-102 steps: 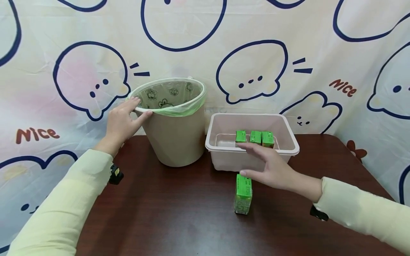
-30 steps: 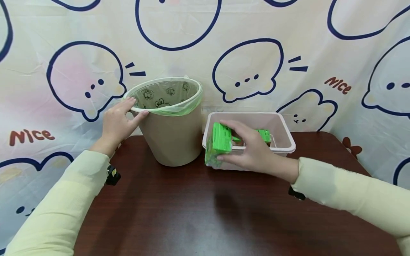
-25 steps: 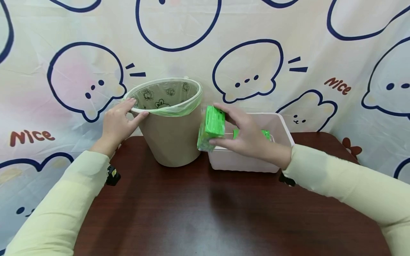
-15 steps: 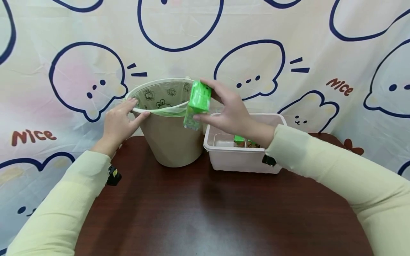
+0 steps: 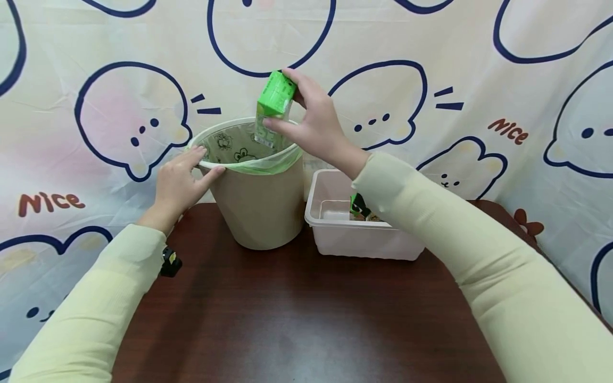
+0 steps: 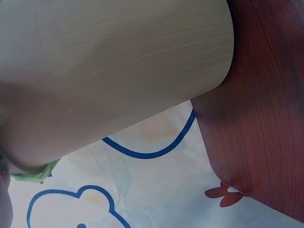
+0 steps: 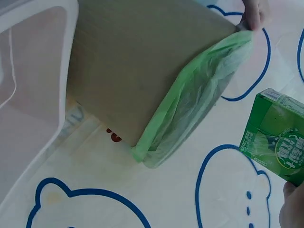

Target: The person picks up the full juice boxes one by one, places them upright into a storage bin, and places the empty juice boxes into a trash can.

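Observation:
My right hand (image 5: 313, 119) grips a green juice box (image 5: 276, 93) above the trash can's opening, the box tilted with its lower end overlapping the far inside of the can. The right wrist view shows the juice box (image 7: 278, 135) with its printed label and a fingertip at its edge. My left hand (image 5: 179, 183) holds the left rim of the beige trash can (image 5: 261, 213), thumb at the front. A pale green liner bag (image 5: 268, 164) with printed drawings folds over that rim. In the left wrist view the can's side (image 6: 118, 71) fills much of the picture.
Right of the can stands a pale pink plastic bin (image 5: 369, 242). More green boxes (image 5: 356, 210) sit inside it, partly hidden behind my right sleeve. Both are on a dark brown table (image 5: 287, 308), against a cartoon-printed cloth (image 5: 383, 32).
My right hand took the juice box from the table in front of the bin, then lifted it up and leftward past the bin to over the trash can. My left hand stayed at the rim.

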`<state>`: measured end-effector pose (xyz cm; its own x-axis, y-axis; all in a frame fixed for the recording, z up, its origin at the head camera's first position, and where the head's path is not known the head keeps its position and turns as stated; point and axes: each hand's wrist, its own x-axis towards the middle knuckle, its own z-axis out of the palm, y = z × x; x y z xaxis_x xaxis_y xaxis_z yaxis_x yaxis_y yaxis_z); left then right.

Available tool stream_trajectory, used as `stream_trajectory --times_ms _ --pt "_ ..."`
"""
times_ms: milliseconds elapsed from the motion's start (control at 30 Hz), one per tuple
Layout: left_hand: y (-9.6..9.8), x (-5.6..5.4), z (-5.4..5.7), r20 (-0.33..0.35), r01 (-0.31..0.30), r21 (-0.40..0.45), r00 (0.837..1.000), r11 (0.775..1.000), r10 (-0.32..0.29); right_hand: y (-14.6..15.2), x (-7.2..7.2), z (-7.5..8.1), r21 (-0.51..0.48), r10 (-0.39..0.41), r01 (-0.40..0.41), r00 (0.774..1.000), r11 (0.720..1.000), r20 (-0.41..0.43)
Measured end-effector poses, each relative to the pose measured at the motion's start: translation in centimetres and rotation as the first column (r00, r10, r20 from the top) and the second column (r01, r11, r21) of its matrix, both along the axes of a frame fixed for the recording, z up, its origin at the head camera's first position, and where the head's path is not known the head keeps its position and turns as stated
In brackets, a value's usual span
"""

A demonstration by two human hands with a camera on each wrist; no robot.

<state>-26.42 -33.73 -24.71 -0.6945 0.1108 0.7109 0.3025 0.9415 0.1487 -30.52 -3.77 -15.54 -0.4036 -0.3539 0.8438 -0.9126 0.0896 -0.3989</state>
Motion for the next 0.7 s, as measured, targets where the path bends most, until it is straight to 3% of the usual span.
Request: stream_trajectory --times_ms 367,700 --pt "0.1 0.1 0.2 0.011 -0.002 -0.001 1.0 1.0 0.002 -3.0 -2.8 -1.3 0.104 -0.107 0.1 0.992 0.99 0.071" --pt "0.1 0.1 0.2 0.001 -0.001 -0.012 1.0 1.0 0.001 -4.6 -3.7 -2.6 0.286 -0.231 0.188 0.965 0.94 0.122"
